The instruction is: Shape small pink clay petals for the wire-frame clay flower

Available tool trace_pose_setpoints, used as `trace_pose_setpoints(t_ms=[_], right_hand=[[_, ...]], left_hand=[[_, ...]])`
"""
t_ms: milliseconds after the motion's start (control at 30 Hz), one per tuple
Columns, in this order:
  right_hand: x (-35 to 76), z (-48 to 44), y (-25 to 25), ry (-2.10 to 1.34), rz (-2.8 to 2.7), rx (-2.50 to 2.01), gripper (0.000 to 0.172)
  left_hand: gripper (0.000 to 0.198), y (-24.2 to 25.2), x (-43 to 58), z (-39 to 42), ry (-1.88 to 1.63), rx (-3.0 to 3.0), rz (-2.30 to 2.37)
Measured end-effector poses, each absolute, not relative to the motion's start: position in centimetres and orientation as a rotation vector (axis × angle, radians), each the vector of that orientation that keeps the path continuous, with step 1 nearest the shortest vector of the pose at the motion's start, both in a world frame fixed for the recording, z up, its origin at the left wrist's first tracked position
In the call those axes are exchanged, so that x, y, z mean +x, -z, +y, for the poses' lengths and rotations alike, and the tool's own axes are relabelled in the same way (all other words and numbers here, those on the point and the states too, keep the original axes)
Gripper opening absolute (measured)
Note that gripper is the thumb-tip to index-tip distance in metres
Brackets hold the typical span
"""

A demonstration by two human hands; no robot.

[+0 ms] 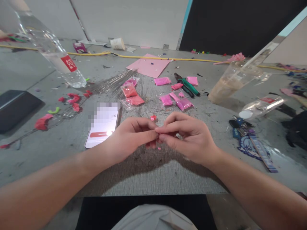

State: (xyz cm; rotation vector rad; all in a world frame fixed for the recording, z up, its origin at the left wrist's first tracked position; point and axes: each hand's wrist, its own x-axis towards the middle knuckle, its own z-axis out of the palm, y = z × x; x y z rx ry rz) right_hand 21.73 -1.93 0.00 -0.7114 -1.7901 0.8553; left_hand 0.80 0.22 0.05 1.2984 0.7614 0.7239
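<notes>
My left hand (135, 132) and my right hand (192, 135) meet above the table, fingertips pinched together. Whatever sits between them is too small and too covered to name; a hint of red shows there. Just beyond the fingertips lies a small red and pink lump (153, 118), like modelling clay. A tiny pink scrap (159, 148) rests below the hands. Past them are clear packets of pink clay (166, 99) and packets of orange-red clay (134, 100). The phone (103, 126), its screen lit, lies beside my left wrist.
Green-handled pliers (189, 87), thin wires (115, 81) and a pink sheet (150, 65) lie farther back. A water bottle (59, 60) stands left, a drink cup (225, 83) right. Keys with charms (251, 143) and a fallen bottle (263, 103) are at right. Red clay pieces (74, 99) lie left.
</notes>
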Motion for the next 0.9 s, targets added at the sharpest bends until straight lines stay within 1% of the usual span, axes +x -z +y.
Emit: trace_pose_setpoints(t_ms=[100,300,367,533,600,833,900], right_hand=[[21.8,-2.0,0.1,-0.987,-1.741,-0.733,0.023],[21.5,-2.0,-0.1,-1.277,-1.557,-0.826,0.011],[21.5,-2.0,-0.1,-1.360,-1.515,-0.837,0.013],[21.6,-1.9,0.1,-1.552,-1.404,-0.797,0.018],[21.7,-1.8,0.1,-1.617,-1.378,-0.785,0.018],[21.9,-1.5,-0.2,-1.697,-1.367,-0.850,0.017],[22.1,-1.4,-0.3,-1.674,-1.336,-0.843,0.018]], left_hand=[[0.013,0.1,0.6,0.1,-0.721,1.358,0.799],[0.017,-0.6,0.7,0.0,-0.713,1.411,0.785],[0.018,-1.0,0.8,-0.1,-0.705,1.445,0.810],[0.014,-1.5,0.9,-0.4,-0.688,1.540,0.844],[0.016,-1.5,0.9,-0.5,-0.681,1.612,0.859],[0.020,-1.3,0.8,-0.5,-0.769,2.157,0.910],[0.018,-1.3,0.6,-0.3,-0.789,2.269,0.882]])
